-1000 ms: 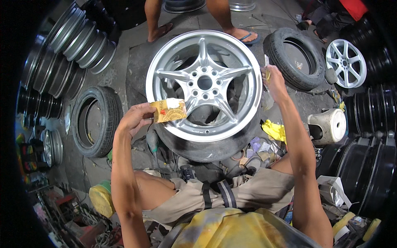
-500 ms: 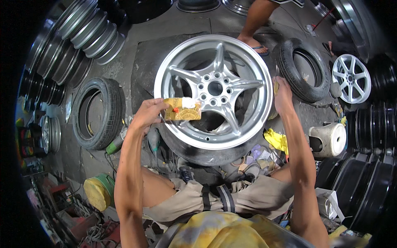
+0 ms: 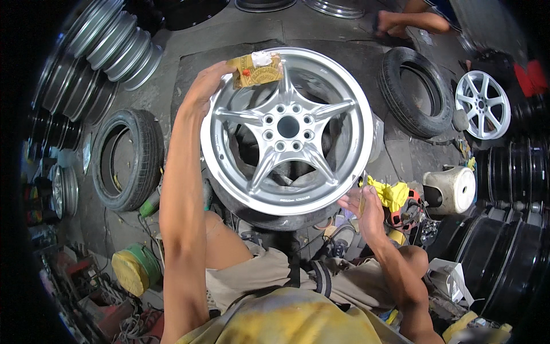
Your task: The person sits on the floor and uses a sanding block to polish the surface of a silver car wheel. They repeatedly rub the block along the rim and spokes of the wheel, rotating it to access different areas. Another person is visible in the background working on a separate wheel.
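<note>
A silver five-spoke wheel rim (image 3: 288,204) lies face up on a dark tyre (image 3: 275,222) in front of me. My left hand (image 3: 207,86) is at its far left edge, pinching a piece of yellow-brown sandpaper (image 3: 258,73) with printed backing and a white smear on top. The sandpaper hangs over the rim's lip and one spoke. Close to the rim's near right edge, my right hand (image 3: 368,212) holds a thin, flat, narrow tool (image 3: 363,189) upright between thumb and fingers. Its exact kind is hard to make out. The fingertips of that hand reach the rim's edge.
Loose tyres lie left (image 3: 127,160) and right (image 3: 415,94). A yellow cloth (image 3: 389,194) and a white container (image 3: 458,189) are at my right, a green-and-yellow tub (image 3: 136,268) at my left. Stacked rims (image 3: 117,46) line the sides. Another person's legs (image 3: 415,23) show at the far right.
The wheel rim has turned clockwise. My left hand has moved away from me with the sandpaper, and my right hand has come nearer along the rim's edge. The other person has stepped right.
</note>
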Motion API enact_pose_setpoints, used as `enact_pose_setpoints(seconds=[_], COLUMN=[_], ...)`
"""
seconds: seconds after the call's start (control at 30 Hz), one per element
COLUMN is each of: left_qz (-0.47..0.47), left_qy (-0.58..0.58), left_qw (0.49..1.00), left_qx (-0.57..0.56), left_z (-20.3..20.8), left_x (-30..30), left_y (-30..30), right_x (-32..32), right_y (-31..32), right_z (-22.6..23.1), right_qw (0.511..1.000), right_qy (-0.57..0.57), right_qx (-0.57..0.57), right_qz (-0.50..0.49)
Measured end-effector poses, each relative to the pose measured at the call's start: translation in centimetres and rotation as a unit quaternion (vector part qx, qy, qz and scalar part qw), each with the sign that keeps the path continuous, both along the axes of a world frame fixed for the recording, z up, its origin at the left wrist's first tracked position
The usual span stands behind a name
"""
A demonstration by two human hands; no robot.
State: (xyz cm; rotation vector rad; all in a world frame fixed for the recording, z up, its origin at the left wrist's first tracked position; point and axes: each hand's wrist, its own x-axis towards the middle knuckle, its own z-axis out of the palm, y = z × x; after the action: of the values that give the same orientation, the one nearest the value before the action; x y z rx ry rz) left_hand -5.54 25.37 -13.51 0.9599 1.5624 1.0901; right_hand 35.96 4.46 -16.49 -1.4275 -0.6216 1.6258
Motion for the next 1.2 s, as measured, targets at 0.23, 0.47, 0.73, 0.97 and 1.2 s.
enact_pose_setpoints(seconds=[0.23, 0.47, 0.73, 0.97, 1.2], left_qz=[0.080, 0.260, 0.244, 0.168, 0.146], left_qy=[-0.208, -0.304, -0.322, -0.343, -0.305], left_qw=[0.975, 0.913, 0.907, 0.916, 0.929], left_qx=[-0.012, 0.076, 0.118, 0.123, 0.152], left_z=[0.1, 0.7, 3.3, 4.4, 5.5], left_x=[-5.0, -9.1, -8.0, -5.2, -2.6], left_y=[-3.2, -10.4, -12.7, -12.3, -11.6], right_x=[3.9, 3.1, 0.5, -2.0, -3.1], right_y=[4.3, 6.9, 7.9, 13.6, 26.0], right_z=[-0.8, 1.9, 4.1, 4.9, 6.1], right_qw=[0.994, 0.957, 0.928, 0.856, 0.591], right_qy=[-0.074, -0.181, -0.236, -0.320, -0.562], right_qx=[0.077, 0.225, 0.285, 0.384, 0.510], right_qz=[-0.028, -0.013, 0.042, 0.135, 0.274])
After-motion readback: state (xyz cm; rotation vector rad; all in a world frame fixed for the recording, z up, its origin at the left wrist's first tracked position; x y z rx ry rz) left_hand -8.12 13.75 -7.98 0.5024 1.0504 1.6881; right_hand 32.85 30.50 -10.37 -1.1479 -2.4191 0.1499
